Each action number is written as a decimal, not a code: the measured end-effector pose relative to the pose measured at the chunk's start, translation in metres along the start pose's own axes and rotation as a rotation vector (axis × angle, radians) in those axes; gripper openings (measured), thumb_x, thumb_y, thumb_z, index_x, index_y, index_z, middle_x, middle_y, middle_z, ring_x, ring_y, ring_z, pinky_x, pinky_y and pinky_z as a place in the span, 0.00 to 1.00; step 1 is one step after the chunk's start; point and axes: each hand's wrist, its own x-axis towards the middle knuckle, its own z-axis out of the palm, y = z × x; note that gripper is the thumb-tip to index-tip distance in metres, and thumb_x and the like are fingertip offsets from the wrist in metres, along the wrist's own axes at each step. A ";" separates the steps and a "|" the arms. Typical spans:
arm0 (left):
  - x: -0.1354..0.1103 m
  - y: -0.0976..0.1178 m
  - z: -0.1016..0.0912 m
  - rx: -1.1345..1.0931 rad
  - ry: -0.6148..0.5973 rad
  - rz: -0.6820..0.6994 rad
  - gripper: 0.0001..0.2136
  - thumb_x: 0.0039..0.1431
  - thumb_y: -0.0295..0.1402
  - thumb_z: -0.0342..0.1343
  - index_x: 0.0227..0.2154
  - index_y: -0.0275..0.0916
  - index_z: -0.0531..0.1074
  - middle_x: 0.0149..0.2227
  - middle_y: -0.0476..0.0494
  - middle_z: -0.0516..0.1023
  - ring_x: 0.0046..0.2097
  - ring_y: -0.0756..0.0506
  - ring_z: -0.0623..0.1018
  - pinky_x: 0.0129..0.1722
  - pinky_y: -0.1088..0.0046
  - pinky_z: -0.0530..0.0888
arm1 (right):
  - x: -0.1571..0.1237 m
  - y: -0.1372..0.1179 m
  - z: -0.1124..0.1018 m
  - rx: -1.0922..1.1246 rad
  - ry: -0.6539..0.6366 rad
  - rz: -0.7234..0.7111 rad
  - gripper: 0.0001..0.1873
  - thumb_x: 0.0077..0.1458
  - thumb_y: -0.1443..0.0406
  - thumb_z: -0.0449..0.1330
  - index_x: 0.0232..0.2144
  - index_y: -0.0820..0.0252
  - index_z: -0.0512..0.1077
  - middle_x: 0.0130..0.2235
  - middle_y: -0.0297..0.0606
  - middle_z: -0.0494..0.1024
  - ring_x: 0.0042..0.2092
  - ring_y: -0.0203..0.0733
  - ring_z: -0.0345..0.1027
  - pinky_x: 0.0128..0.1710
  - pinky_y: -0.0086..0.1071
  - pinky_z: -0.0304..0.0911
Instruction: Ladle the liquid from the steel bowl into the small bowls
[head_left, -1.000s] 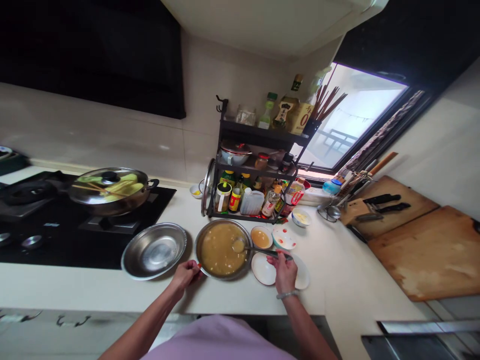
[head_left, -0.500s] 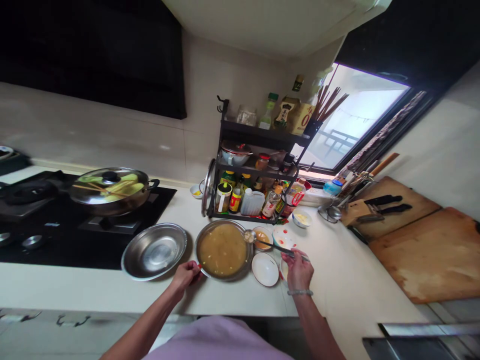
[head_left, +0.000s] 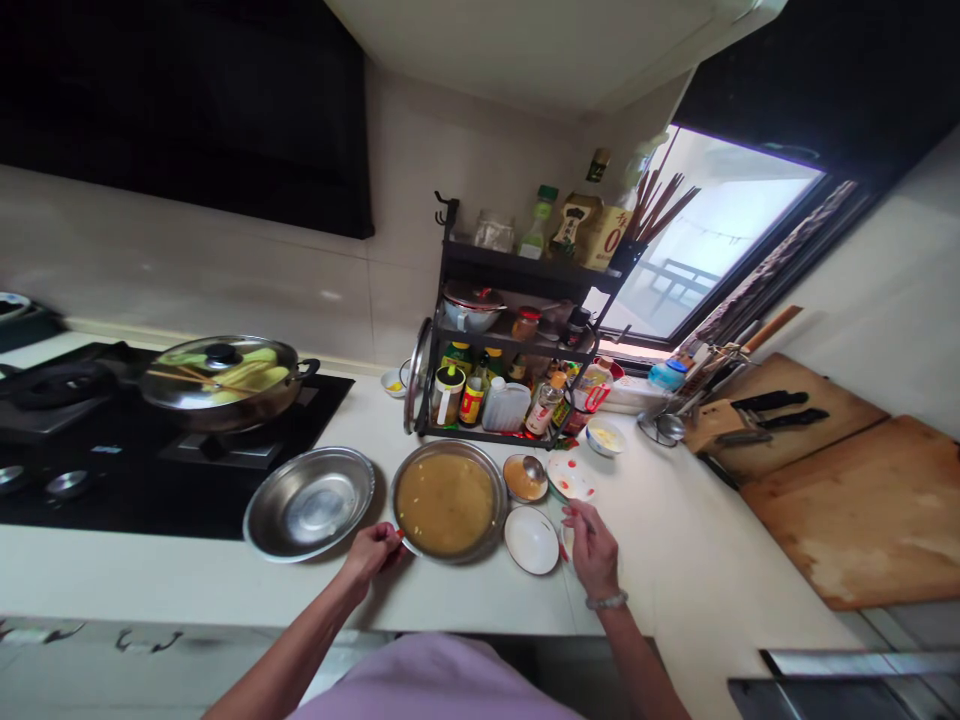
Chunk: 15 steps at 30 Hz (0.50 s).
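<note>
My left hand (head_left: 375,552) pinches the near left rim of a round metal bowl (head_left: 501,532) full of cloudy brown liquid with pale bits floating in it. Something small and red shows at the fingertips there. In my right hand (head_left: 597,550) is the handle of a metal spoon (head_left: 534,468). The spoon's head lies tilted over a small bowl (head_left: 517,492) of orange-brown sauce; whether it touches the sauce I cannot tell. A white dish (head_left: 532,541) sits just below that bowl, and a red-patterned plate (head_left: 570,476) beside it. Another small dish is partly hidden by my right hand.
An empty metal basin (head_left: 309,505) stands left of the full bowl. A lidded pan (head_left: 225,385) is on the black stove (head_left: 112,500). Behind the bowls rises a rack (head_left: 517,262) of bottles. Cutting boards (head_left: 847,510) and a knife block (head_left: 712,425) are to the right.
The spoon has moved right, from the big bowl's edge to over the small sauce bowl, its handle tipping more steeply. My right hand has turned slightly; my left hand keeps its place.
</note>
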 end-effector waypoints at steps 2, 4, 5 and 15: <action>-0.003 0.004 0.000 0.001 -0.007 -0.007 0.24 0.25 0.46 0.68 0.16 0.40 0.59 0.15 0.51 0.71 0.19 0.53 0.68 0.21 0.77 0.62 | -0.003 -0.009 0.002 0.011 -0.056 -0.108 0.16 0.59 0.56 0.53 0.40 0.58 0.74 0.39 0.45 0.80 0.36 0.45 0.77 0.34 0.37 0.73; -0.005 0.007 0.001 0.001 -0.012 -0.012 0.23 0.25 0.46 0.68 0.16 0.40 0.59 0.14 0.52 0.70 0.19 0.53 0.68 0.21 0.77 0.62 | -0.006 -0.020 0.007 0.048 -0.060 -0.150 0.15 0.61 0.58 0.52 0.41 0.58 0.75 0.40 0.44 0.80 0.38 0.44 0.77 0.34 0.36 0.74; -0.006 0.008 0.001 0.001 -0.015 -0.013 0.23 0.25 0.46 0.68 0.16 0.40 0.60 0.15 0.52 0.71 0.19 0.53 0.68 0.21 0.77 0.62 | -0.007 -0.025 0.010 0.068 -0.057 -0.147 0.15 0.61 0.58 0.52 0.41 0.58 0.74 0.40 0.44 0.80 0.37 0.44 0.77 0.34 0.36 0.74; -0.007 0.009 0.000 0.011 -0.036 0.005 0.22 0.27 0.45 0.67 0.17 0.40 0.60 0.15 0.51 0.71 0.18 0.53 0.68 0.20 0.78 0.59 | -0.040 -0.043 0.048 0.256 -0.161 0.181 0.19 0.58 0.50 0.55 0.37 0.59 0.74 0.28 0.41 0.80 0.28 0.45 0.76 0.32 0.38 0.73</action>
